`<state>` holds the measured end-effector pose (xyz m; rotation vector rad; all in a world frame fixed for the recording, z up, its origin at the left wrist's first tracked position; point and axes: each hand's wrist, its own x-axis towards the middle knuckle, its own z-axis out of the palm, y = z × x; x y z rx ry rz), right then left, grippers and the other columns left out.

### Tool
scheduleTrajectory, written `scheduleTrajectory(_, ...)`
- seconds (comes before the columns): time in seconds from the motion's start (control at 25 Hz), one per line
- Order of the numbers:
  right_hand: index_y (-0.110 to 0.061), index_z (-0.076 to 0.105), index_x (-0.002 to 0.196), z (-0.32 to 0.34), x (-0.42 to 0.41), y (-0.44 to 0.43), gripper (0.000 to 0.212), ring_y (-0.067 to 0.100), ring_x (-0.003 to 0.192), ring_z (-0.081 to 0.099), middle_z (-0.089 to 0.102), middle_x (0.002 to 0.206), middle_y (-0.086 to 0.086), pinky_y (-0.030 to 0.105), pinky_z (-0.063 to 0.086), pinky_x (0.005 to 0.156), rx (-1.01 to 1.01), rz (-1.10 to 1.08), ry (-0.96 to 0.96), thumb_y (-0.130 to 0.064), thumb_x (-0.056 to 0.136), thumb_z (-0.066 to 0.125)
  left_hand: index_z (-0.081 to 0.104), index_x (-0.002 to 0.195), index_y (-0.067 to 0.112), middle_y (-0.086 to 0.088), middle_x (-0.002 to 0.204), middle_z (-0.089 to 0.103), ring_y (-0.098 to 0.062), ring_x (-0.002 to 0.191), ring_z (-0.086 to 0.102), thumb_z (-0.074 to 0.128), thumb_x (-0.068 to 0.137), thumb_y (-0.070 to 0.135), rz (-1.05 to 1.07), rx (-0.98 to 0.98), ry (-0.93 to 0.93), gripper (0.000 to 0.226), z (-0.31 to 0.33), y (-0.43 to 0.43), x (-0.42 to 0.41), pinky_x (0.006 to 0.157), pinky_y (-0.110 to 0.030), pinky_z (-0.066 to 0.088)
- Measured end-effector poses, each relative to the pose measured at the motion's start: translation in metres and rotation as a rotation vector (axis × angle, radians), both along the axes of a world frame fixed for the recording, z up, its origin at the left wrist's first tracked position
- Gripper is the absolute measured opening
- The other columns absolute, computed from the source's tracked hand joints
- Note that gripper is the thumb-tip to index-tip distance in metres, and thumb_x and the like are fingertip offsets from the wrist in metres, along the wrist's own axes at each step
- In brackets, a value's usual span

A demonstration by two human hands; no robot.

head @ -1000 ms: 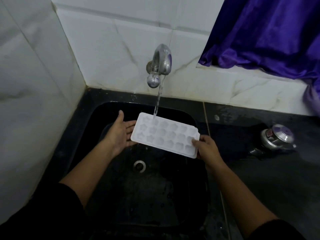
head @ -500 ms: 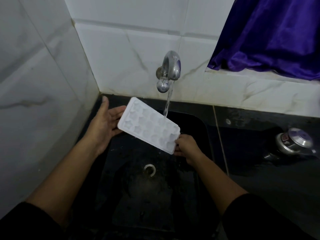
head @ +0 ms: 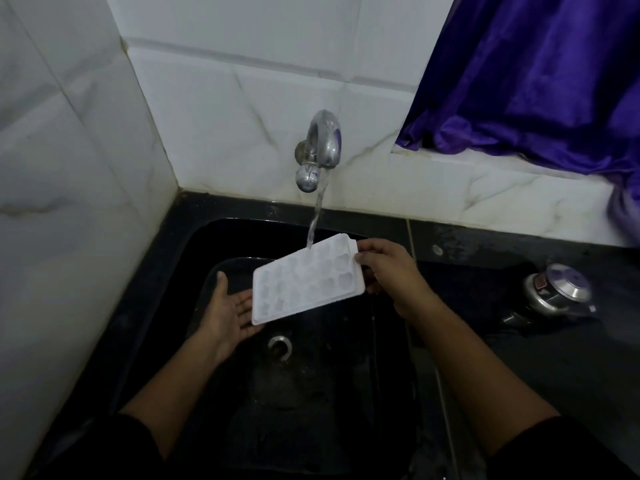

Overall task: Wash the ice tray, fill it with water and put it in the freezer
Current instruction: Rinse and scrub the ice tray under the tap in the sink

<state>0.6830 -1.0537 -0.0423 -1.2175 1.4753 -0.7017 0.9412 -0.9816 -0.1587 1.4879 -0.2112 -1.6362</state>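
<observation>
Holding the one white ice tray (head: 304,280) over the black sink (head: 346,403), I have both of my hands on it, one at each short end. My right hand (head: 388,268) pinches the far, raised end, thumb on top and fingers curled beneath the rim. My left hand (head: 230,311) lies flat and palm up under the nearer, lower end, fingers straight, so the tray rests on them. The tray tilts, its right end higher and closer to the wall. A single stream of water (head: 314,221) falls from the one steel tap (head: 320,147) and lands on the tray's upper long edge. Its moulded cells seem to run in three rows, though the glare blurs them too much for a sure count. Below the tray sits one round drain (head: 280,346). On the dark counter (head: 571,382) to my right stands one metal lidded pot (head: 557,294), and a purple curtain (head: 536,81) hangs above it.
</observation>
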Motion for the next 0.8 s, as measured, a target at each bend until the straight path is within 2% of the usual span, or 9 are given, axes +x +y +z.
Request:
scheduleTrajectory(0.16,-0.017,0.077,0.103,0.021,-0.013,0.002,0.018,0.013,0.065,0.063,0.076,0.088,0.007,0.025,0.047,0.050,-0.087,0.012,-0.011,-0.010,0.096,0.062,0.055,0.146,0.005,-0.016,0.135,0.066,-0.032,0.122,0.063,0.018,0.093,0.088,-0.135,0.041,0.057,0.106,-0.008,-0.014,-0.037,0.100,-0.049,0.048)
scheduleTrajectory(0.36,-0.014,0.077,0.099,0.023,-0.028,0.007,0.019,0.013,0.063,0.064,0.075,0.084,0.004,0.025,0.050,0.052,-0.105,-0.055,-0.154,-0.006,0.093,0.061,0.060,0.142,0.011,-0.011,0.134,0.068,-0.028,0.119,0.064,0.018,0.095,0.085,-0.140,-0.008,0.028,0.097,0.006,-0.026,-0.039,0.090,-0.044,0.050)
scheduleTrajectory(0.56,-0.010,0.072,0.100,-0.028,-0.029,0.007,0.021,0.024,0.071,0.070,0.075,0.089,0.013,0.036,0.056,0.060,0.067,-0.218,-0.198,-0.002,0.092,0.054,0.070,0.123,0.019,-0.004,0.118,0.076,-0.023,0.115,0.067,0.021,0.098,0.081,-0.010,-0.140,-0.118,0.084,0.041,-0.024,0.011,0.083,-0.039,0.049)
scheduleTrajectory(0.68,-0.009,0.070,0.099,-0.060,-0.009,0.009,0.025,0.025,0.069,0.073,0.076,0.089,0.014,0.035,0.058,0.059,0.181,-0.239,-0.200,0.003,0.091,0.050,0.072,0.122,0.020,0.002,0.110,0.080,-0.017,0.108,0.070,0.020,0.100,0.078,0.001,-0.208,-0.218,0.081,0.067,-0.020,0.037,0.079,-0.036,0.047)
scheduleTrajectory(0.8,-0.006,0.071,0.105,-0.077,0.021,0.010,0.031,0.025,0.072,0.073,0.076,0.093,0.015,0.033,0.059,0.057,0.263,-0.176,-0.207,0.007,0.093,0.046,0.073,0.127,0.020,0.003,0.114,0.080,-0.017,0.111,0.071,0.023,0.101,0.077,-0.011,-0.263,-0.322,0.080,0.087,-0.015,0.054,0.082,-0.037,0.048)
